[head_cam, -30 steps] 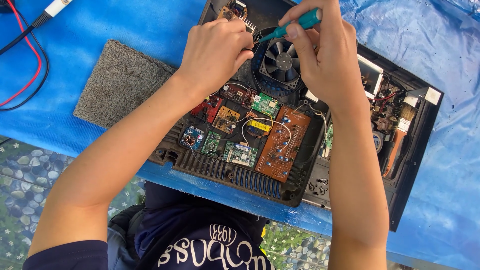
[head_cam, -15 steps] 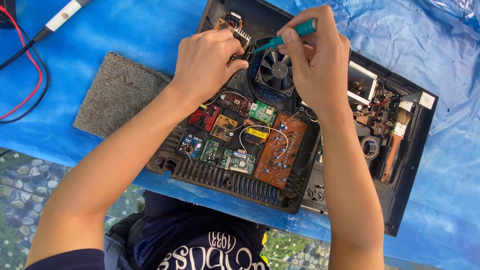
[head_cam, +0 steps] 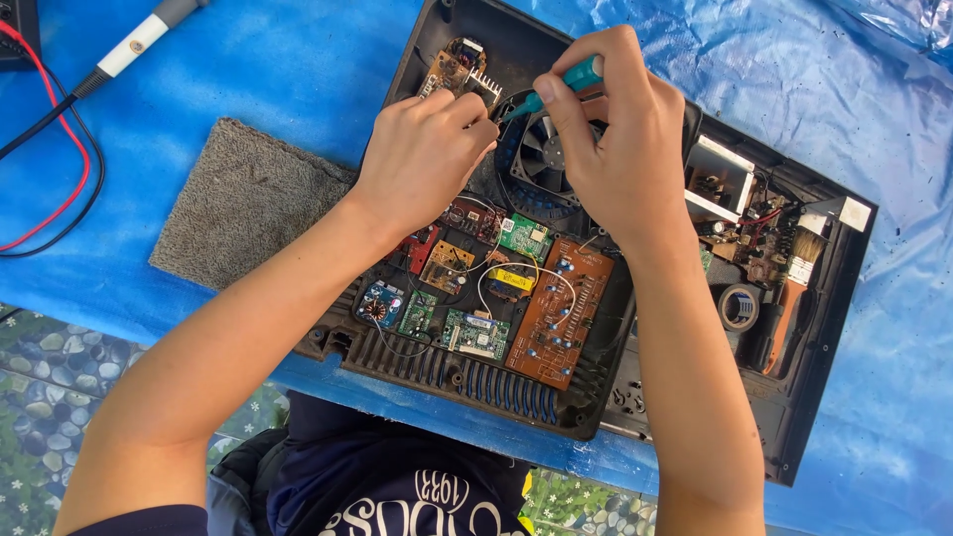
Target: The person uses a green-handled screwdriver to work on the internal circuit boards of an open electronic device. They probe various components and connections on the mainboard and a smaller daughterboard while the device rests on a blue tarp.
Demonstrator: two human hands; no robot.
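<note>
Grip: right hand (head_cam: 620, 149) is closed around a teal-handled screwdriver (head_cam: 566, 84), pinched between thumb and 2 fingers; left hand (head_cam: 427, 154) is curled, fingertips pressed together at the tool's tip, though I cannot tell whether they hold a screw or only steady it.
Screwdriver place: it lies slanted above the fan (head_cam: 544, 149), tip pointing left toward the small board with a finned heatsink (head_cam: 459, 71) near the top of the open black casing (head_cam: 824, 328).
Doing it well: I judge the tip should stay seated square and the pressure light, so it does not slip onto the fan blades or nearby wires.
Hand pose: both forearms reach up from the bottom edge, wrists bent inward so the hands meet over the fan.
Around: brown circuit board (head_cam: 561, 308), paintbrush (head_cam: 789, 288) and tape roll (head_cam: 740, 308) at right, grey cloth (head_cam: 243, 203) on the blue sheet (head_cam: 298, 69).
</note>
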